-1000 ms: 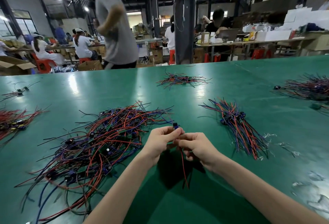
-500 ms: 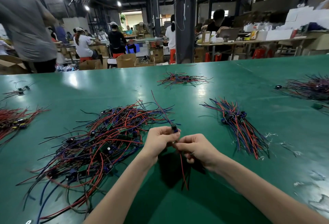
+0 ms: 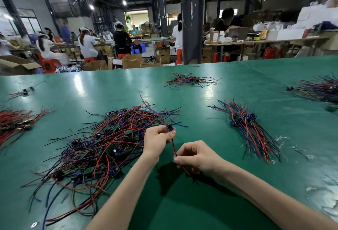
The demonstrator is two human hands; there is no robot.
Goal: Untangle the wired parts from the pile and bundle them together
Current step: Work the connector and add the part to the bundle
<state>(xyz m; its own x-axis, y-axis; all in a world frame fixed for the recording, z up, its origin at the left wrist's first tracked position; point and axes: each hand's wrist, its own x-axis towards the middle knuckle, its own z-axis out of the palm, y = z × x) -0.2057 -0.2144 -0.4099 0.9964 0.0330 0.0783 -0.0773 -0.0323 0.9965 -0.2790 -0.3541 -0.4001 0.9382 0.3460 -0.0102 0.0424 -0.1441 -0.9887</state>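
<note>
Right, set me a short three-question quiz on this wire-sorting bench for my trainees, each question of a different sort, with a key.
1. True or false: the right hand pinches a red wire whose top end the left hand holds.
2. Where does the neat bundle lie? A) left of the hands B) right of the hands C) in the left hand
3. Fill in: the tangled pile lies on a ___ table.

Key: 1 true; 2 B; 3 green.
</note>
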